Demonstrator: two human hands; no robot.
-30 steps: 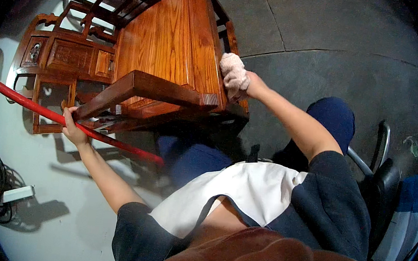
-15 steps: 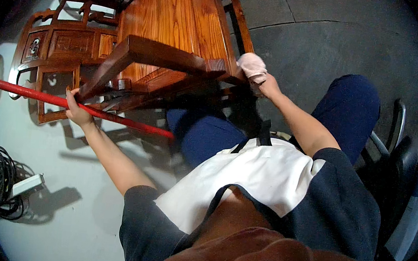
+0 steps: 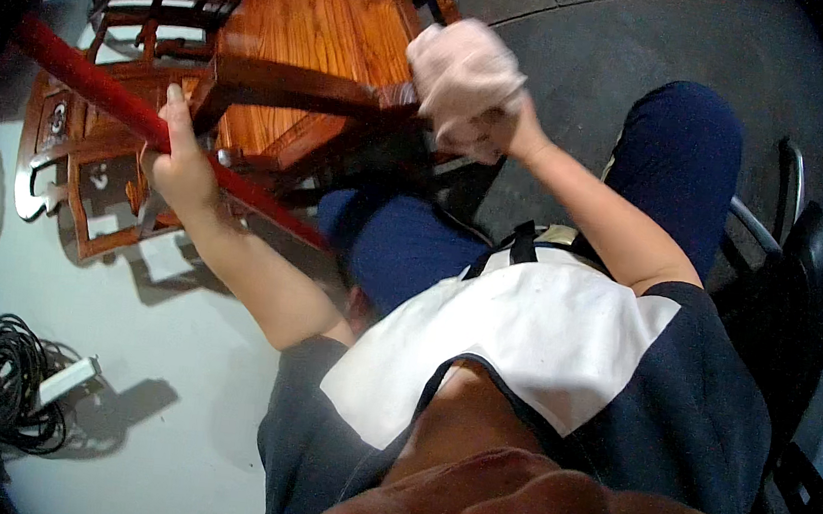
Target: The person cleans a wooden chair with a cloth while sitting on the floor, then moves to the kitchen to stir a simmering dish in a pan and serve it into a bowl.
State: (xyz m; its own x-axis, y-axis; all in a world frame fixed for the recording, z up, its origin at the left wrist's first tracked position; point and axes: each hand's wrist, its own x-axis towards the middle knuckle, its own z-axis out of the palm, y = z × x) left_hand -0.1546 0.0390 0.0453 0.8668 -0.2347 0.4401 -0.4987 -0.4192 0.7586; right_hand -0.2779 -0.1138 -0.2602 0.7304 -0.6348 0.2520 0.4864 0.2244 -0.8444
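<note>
Left hand (image 3: 182,171) has, as I watch from my remote station, closed around the pole (image 3: 101,86), thumb lying along the near side, fingers mostly hidden behind it. The pole slants across the left of my view, crossing in front of the chair (image 3: 319,35). Right hand (image 3: 515,128) is bunched on the cloth (image 3: 467,76), which overlaps the chair's near corner; blur keeps me from telling whether they touch.

I judge the cloth light, limp and hard to damage; I'd gather it into a thick wad, palm behind, so no loose end trails. The pole looks stiff and smooth, likely to roll or tip in a loose grip, so I'd hold it near its middle with a full wrap. The chair seems heavy, its glossy wood slick and easily scratched; its frame would give surer purchase than the seat.
</note>
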